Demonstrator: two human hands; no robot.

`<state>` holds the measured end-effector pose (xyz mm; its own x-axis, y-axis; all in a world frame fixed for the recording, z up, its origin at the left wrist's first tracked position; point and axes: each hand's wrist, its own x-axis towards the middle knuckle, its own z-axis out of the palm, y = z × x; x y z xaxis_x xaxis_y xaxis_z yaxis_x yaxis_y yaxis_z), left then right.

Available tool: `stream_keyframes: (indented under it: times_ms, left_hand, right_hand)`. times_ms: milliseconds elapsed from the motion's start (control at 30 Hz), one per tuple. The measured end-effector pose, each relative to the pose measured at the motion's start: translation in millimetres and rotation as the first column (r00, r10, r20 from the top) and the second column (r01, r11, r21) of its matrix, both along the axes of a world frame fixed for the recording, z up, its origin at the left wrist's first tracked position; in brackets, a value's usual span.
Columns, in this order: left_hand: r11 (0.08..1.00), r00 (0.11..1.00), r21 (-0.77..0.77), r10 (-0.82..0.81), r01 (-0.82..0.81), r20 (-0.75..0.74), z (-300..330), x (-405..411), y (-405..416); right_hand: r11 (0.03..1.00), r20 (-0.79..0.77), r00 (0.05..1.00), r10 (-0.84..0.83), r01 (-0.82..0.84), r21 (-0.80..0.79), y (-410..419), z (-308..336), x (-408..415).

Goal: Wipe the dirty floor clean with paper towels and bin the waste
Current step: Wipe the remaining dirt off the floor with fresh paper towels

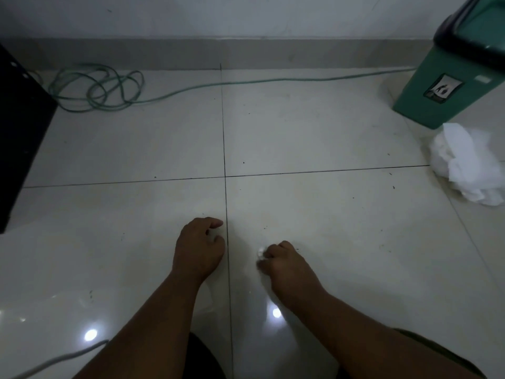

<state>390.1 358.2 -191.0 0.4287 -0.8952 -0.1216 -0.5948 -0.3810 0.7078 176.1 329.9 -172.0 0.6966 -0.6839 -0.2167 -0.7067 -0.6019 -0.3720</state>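
Our right hand (287, 262) fingers clenched round a small crumpled paper wad (261, 253) down on the glossy speckled floor tile (341, 228), left hand (199, 247) loosely curled holding nothing, fluffy white paper towels (464, 165) heaped beside our boxy green plastic bin (442, 86), coiled green cable (98, 88) far left

Glossy pale tiled floor (300, 132) met a grey skirting (164, 53) beneath a white wall (218, 15); light was dim.

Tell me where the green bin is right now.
In the head view, the green bin stands at the upper right by the wall, just beyond the pile of white paper towels.
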Motion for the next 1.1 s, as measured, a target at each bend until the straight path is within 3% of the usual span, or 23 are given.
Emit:
stream_keyframes:
  times_ms: [200,367,467,567,667,767,900,1100]
  left_hand:
    - [0.974,0.971,0.048,-0.225,0.222,0.076,0.8,-20.3,-1.8]
    - [0.930,0.927,0.070,-0.365,0.360,0.084,2.6,-41.3,-10.9]
    - [0.923,0.922,0.093,-0.380,0.372,0.077,2.6,-46.0,-14.2]
    - [0.915,0.916,0.137,-0.392,0.379,0.082,1.6,-45.5,-13.3]
    - [0.897,0.897,0.180,-0.427,0.405,0.112,-0.2,-47.9,-10.4]
    - [0.889,0.886,0.197,-0.443,0.413,0.137,-1.2,-51.7,-8.6]
    - [0.888,0.880,0.185,-0.450,0.422,0.152,-0.6,-52.5,-10.4]
    - [0.870,0.879,0.253,-0.462,0.424,0.115,2.3,-54.2,-17.5]
  right_hand:
    - [0.997,-0.081,0.994,-0.070,0.066,-0.047,-24.7,17.2,-55.3]
    - [0.917,-0.056,0.915,-0.399,0.396,-0.053,-56.7,6.0,-89.9]
    - [0.888,0.001,0.888,-0.460,0.460,-0.014,-67.9,1.8,-77.3]
    - [0.895,0.040,0.894,-0.447,0.446,0.031,-59.3,2.3,-49.9]
    - [0.940,0.069,0.940,-0.333,0.337,-0.049,-34.8,1.1,-29.8]
    - [0.976,-0.049,0.975,-0.219,0.219,0.005,-19.9,1.4,-28.2]
    - [0.964,-0.174,0.960,-0.219,0.241,0.116,-19.1,9.9,-39.9]
    - [0.937,-0.278,0.905,-0.322,0.346,0.040,-28.4,18.8,-83.0]
